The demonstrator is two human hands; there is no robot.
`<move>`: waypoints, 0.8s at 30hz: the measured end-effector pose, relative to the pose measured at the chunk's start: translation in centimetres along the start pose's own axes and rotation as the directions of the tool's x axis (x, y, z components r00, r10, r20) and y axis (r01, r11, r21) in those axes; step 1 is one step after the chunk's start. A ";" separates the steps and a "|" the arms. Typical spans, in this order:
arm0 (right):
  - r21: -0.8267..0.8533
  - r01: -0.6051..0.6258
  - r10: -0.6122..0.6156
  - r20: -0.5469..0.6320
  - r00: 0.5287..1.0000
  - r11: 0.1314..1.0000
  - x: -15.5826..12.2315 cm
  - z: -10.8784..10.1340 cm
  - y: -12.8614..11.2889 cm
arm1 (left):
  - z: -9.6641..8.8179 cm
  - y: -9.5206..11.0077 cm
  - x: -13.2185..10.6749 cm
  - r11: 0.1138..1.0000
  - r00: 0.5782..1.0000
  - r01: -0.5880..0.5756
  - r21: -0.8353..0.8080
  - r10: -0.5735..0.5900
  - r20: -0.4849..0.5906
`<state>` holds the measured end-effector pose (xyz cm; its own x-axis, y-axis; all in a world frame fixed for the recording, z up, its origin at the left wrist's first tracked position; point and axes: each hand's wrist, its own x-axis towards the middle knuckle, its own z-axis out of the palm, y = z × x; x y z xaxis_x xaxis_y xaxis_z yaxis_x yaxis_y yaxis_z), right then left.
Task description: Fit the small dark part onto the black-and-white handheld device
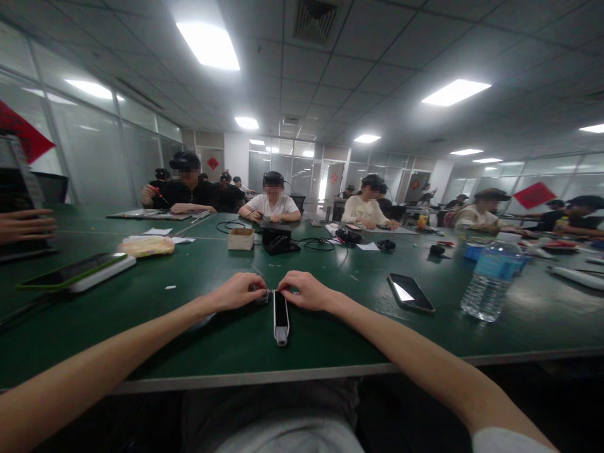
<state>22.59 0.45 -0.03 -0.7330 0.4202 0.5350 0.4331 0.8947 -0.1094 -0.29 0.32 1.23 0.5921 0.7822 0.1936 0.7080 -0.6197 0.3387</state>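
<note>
Head view: a slim white-and-black device (pixel 281 319) lies lengthwise on the green table (pixel 330 352), between the hands. The left hand (pixel 244 291) curls over a small greyish item (pixel 262 299); the right hand (pixel 306 290) bends its fingers at the device's far end. From where I stand, I cannot tell whether either grips. A sideways push could swivel the device, apparently unclamped; a careless brush might scatter the item.

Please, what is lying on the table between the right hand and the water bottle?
In the head view, a dark smartphone lies between the right hand and the water bottle.
</note>
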 end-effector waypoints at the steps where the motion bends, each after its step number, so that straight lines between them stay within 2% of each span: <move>1: 0.001 -0.001 0.001 0.002 1.000 1.000 0.0 -0.1 -0.1 | 0.0 0.0 0.0 1.000 1.000 0.002 0.003 -0.002 0.000; 18: -0.003 -0.010 0.010 0.019 1.000 1.000 0.0 -0.3 -0.3 | -0.3 0.4 -0.2 0.997 0.999 0.042 -0.058 -0.041 0.013; 24: -0.009 0.000 0.000 0.011 1.000 1.000 0.1 -0.2 -0.3 | -0.2 0.4 0.0 0.999 0.999 0.039 -0.011 -0.039 -0.003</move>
<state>22.53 0.19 0.23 -0.7384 0.4222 0.5259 0.4382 0.8931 -0.1018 -0.12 0.08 1.48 0.5633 0.8058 0.1826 0.7259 -0.5882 0.3565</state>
